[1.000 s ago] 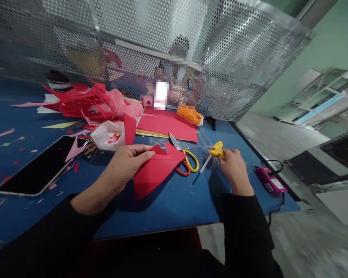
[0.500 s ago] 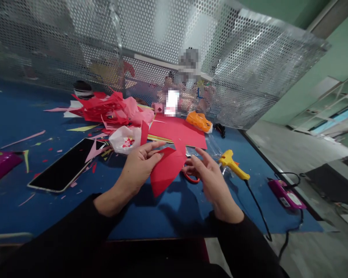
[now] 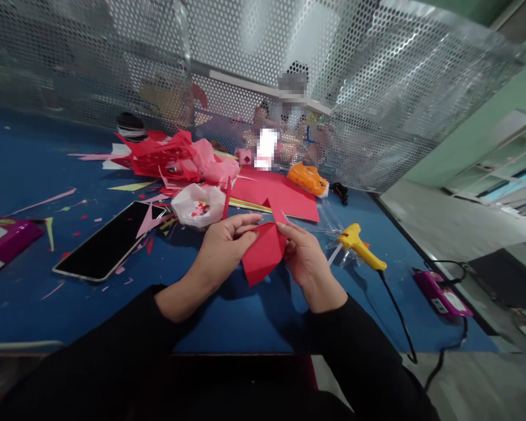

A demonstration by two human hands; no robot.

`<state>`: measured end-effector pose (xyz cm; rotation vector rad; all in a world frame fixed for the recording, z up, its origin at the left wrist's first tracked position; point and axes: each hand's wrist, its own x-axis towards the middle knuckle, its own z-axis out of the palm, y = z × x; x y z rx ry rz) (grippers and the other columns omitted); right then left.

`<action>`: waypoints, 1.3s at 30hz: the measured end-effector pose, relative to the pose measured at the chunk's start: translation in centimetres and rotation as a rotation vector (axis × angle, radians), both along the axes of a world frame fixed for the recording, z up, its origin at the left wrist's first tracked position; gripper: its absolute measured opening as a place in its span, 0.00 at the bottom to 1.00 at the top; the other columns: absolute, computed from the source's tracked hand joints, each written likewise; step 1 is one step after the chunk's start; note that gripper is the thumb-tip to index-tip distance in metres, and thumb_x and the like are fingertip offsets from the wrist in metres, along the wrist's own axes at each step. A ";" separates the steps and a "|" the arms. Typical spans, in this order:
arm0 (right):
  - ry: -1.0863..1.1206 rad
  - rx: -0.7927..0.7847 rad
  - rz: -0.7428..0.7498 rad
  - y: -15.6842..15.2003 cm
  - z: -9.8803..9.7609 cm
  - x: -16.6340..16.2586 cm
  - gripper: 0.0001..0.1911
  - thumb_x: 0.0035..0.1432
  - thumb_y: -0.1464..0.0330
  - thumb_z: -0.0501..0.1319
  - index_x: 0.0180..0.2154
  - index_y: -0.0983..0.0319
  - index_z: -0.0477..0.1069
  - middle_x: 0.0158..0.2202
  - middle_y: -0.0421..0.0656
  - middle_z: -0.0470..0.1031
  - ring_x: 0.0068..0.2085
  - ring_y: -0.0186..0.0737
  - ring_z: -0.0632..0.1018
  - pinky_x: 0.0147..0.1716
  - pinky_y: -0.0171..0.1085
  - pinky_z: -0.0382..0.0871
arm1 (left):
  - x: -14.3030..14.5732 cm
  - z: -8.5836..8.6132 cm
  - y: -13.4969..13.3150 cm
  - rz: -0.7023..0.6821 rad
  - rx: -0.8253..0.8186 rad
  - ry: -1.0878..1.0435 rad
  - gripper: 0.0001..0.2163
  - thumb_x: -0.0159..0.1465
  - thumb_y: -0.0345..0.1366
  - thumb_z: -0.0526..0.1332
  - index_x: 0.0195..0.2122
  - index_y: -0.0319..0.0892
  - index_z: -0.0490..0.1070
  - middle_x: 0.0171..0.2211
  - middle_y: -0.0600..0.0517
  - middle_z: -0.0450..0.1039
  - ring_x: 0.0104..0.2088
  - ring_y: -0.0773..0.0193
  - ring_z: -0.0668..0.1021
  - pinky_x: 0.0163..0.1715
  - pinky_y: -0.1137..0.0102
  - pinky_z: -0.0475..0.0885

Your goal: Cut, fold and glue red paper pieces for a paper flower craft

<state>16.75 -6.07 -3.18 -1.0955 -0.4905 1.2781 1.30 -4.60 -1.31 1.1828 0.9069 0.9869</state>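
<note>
Above the front of the blue table I hold a folded red paper piece between both hands. My left hand pinches its left edge between thumb and fingers. My right hand is closed on its upper right edge, near a narrow pointed strip that sticks up. Just beyond lies a stack of red paper sheets, with yellowish edges showing under it. A white plastic bag with small red and white bits in it sits past my left hand. No scissors show in this view.
Red and pink paper scraps are heaped at the back left. A phone lies among clippings. On the right are a yellow glue gun, an orange packet and a purple power strip. A perforated screen stands behind.
My right hand has come away from the red scissor handle, which no longer shows, and closed on the red paper's right edge. My left hand keeps its pinch. The camera view has shifted slightly.
</note>
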 end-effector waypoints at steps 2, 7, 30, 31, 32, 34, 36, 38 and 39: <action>-0.042 0.055 -0.100 0.0 0.2 0.2 0.26 0.36 0.69 0.75 0.40 0.60 0.71 0.24 0.33 0.78 0.24 0.34 0.78 0.25 0.32 0.72 | -0.1 0.1 0.1 -0.014 -0.040 0.002 0.19 0.53 0.36 0.68 0.47 0.38 0.79 0.34 0.49 0.84 0.33 0.61 0.82 0.34 0.70 0.75; -0.189 0.189 -0.141 -0.3 0.5 0.5 0.33 0.38 0.68 0.75 0.48 0.58 0.69 0.25 0.31 0.77 0.30 0.38 0.81 0.32 0.36 0.76 | -0.3 -0.3 0.5 -0.055 -0.219 -0.054 0.18 0.55 0.51 0.65 0.33 0.39 0.81 0.29 0.47 0.82 0.29 0.61 0.79 0.26 0.71 0.69; -0.243 0.209 0.152 -1.4 -0.3 -0.6 0.16 0.42 0.65 0.75 0.35 0.59 0.77 0.32 0.38 0.83 0.32 0.39 0.81 0.38 0.40 0.76 | 0.3 -0.8 0.2 0.092 -0.139 -0.055 0.13 0.42 0.40 0.78 0.29 0.43 0.84 0.29 0.49 0.83 0.32 0.61 0.78 0.34 0.69 0.73; -0.247 0.206 0.155 -1.4 -0.4 -0.6 0.16 0.42 0.66 0.75 0.35 0.59 0.77 0.32 0.38 0.83 0.32 0.39 0.81 0.37 0.40 0.76 | 0.3 -0.9 0.2 0.084 -0.142 -0.055 0.12 0.43 0.41 0.77 0.29 0.43 0.84 0.29 0.50 0.83 0.31 0.61 0.78 0.33 0.69 0.73; -0.252 0.203 0.158 -1.4 -0.4 -0.6 0.16 0.42 0.66 0.75 0.35 0.59 0.77 0.32 0.38 0.83 0.32 0.39 0.81 0.37 0.40 0.76 | 0.3 -1.0 0.3 0.080 -0.136 -0.049 0.12 0.44 0.42 0.77 0.28 0.43 0.84 0.28 0.50 0.83 0.30 0.62 0.78 0.32 0.69 0.72; -0.264 0.193 0.174 -1.4 -0.6 -0.7 0.17 0.41 0.67 0.75 0.36 0.59 0.76 0.32 0.38 0.83 0.32 0.39 0.81 0.37 0.40 0.76 | 0.2 -1.1 0.4 0.079 -0.103 -0.024 0.12 0.45 0.43 0.76 0.28 0.43 0.84 0.28 0.51 0.82 0.30 0.63 0.77 0.32 0.70 0.71; -0.281 0.188 0.206 -1.5 -0.7 -0.8 0.18 0.41 0.67 0.75 0.37 0.59 0.76 0.33 0.38 0.83 0.32 0.39 0.81 0.37 0.40 0.76 | 0.2 -1.2 0.6 0.074 -0.062 0.007 0.12 0.45 0.44 0.76 0.26 0.43 0.83 0.27 0.51 0.81 0.30 0.64 0.76 0.33 0.71 0.71; -0.302 0.195 0.229 -1.7 -0.7 -1.0 0.19 0.42 0.68 0.75 0.38 0.58 0.75 0.34 0.38 0.83 0.33 0.39 0.82 0.38 0.40 0.76 | 0.2 -1.3 0.6 0.068 -0.030 0.031 0.12 0.43 0.43 0.77 0.24 0.42 0.82 0.26 0.52 0.80 0.29 0.65 0.75 0.33 0.71 0.71; -0.314 0.202 0.233 -1.8 -0.7 -1.0 0.18 0.42 0.68 0.75 0.38 0.58 0.75 0.34 0.38 0.83 0.34 0.40 0.82 0.38 0.40 0.76 | 0.2 -1.3 0.6 0.069 -0.025 0.039 0.12 0.43 0.42 0.77 0.24 0.42 0.82 0.25 0.52 0.79 0.28 0.65 0.75 0.33 0.71 0.70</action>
